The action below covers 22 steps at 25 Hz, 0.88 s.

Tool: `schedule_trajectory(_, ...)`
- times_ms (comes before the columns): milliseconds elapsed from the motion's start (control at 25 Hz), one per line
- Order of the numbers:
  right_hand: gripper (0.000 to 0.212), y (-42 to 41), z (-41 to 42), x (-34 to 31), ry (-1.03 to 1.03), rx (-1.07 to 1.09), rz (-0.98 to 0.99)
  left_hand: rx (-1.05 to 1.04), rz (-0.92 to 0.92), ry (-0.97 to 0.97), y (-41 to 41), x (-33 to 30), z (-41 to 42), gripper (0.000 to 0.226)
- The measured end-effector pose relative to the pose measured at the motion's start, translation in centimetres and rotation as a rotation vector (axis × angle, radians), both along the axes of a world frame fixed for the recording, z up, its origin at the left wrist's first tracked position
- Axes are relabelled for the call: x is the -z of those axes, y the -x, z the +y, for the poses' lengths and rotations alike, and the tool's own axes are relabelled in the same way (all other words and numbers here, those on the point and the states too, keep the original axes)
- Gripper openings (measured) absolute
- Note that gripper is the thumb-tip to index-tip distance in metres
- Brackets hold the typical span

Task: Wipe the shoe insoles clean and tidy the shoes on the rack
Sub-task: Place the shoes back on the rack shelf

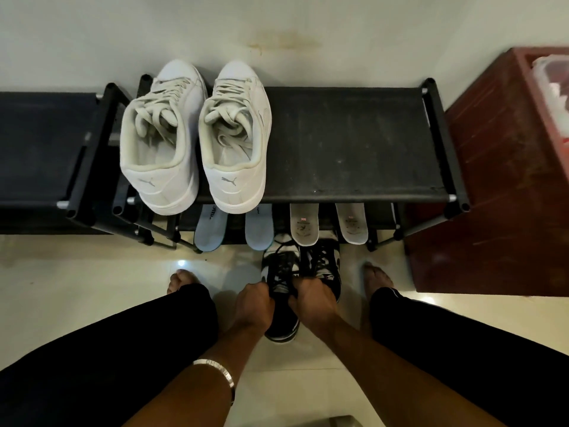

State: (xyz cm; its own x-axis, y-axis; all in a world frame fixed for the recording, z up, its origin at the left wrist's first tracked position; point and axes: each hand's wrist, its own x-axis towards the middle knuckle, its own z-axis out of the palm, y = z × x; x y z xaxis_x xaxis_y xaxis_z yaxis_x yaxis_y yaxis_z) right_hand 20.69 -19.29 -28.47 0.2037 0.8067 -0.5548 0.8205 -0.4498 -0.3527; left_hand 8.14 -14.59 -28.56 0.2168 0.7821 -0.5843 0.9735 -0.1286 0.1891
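Insoles: four lean on the lower tier of the rack [354, 143], heels sticking out under its front edge. Blue pair [211, 231] at about 7 o'clock from rack centre, white pair [304, 224] at about 5–6 o'clock. White sneakers [194, 134] sit on the top shelf, left half, toes to the wall; right half of the shelf is bare dusty fabric.

Black sneakers [303, 272] on the floor just in front of the rack, at 6 o'clock from the white insoles, side by side, toes toward the rack.

Step, my read: handling the nearer black sneaker [281, 303], likely loosening the laces or opening the mouth, either to seat an insole back in or to lift the shoe to the shelf. Can't tell which, and can't tell whether the insoles are wiped yet; no cloth visible.

Next move probably needs: shoe mouth held wide, an insole from the white pair fed in toe first, then both shoes up to the free right side of the shelf.

Left hand [254, 306]: knuckles up, fingers curled on the shoe's left collar/lace area, holding it. Bracelet [215, 369] on that wrist. Right hand [311, 300]: curled over the tongue and laces from the right, pinching them. Both forearms angle in from 6 o'clock between the knees, meeting over the shoe. Person is crouched, bare feet either side.
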Motion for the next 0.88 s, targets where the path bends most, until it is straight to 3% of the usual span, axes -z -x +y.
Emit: schedule_trajectory(880,0.025,2.8,-7.8,-16.1,-0.156,0.003,-0.089,0.005,-0.109,-0.098,3.8,-15.8,-7.2,0.019)
